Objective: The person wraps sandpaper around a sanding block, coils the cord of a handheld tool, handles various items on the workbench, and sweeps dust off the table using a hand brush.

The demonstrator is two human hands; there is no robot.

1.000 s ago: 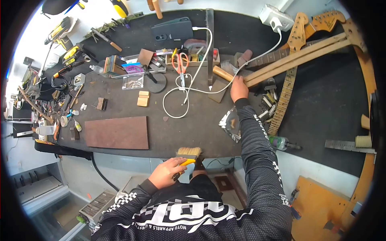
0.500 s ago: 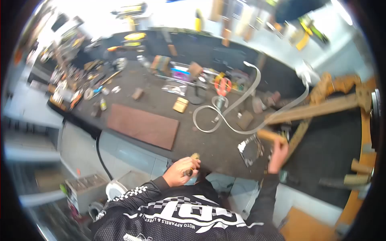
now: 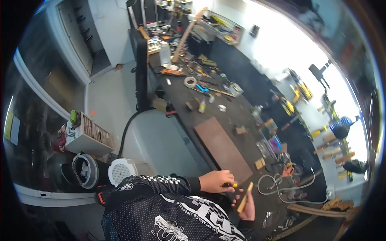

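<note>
Near the bench's front edge, my left hand (image 3: 217, 181) is closed round the yellow-and-black handle of a brush (image 3: 230, 185); its bristles are hidden. Close beside it on the right, my right hand (image 3: 247, 205) holds a light wooden piece (image 3: 245, 197) between thumb and fingers, tilted upward. Just beyond both hands lies a flat brown board (image 3: 223, 149) on the dark bench. A small wooden block (image 3: 260, 163) rests to the right of the board.
A white cable (image 3: 277, 190) loops near orange-handled scissors (image 3: 288, 170). Tape (image 3: 189, 82), a small bottle (image 3: 202, 106) and several tools lie farther up the bench. Guitar necks (image 3: 321, 210) are at the lower right. A white stool (image 3: 121, 172) stands left of my arm.
The view has swung left. My right hand has moved from the guitar necks toward my left hand, bringing the wooden piece along. My left hand still grips the brush.
</note>
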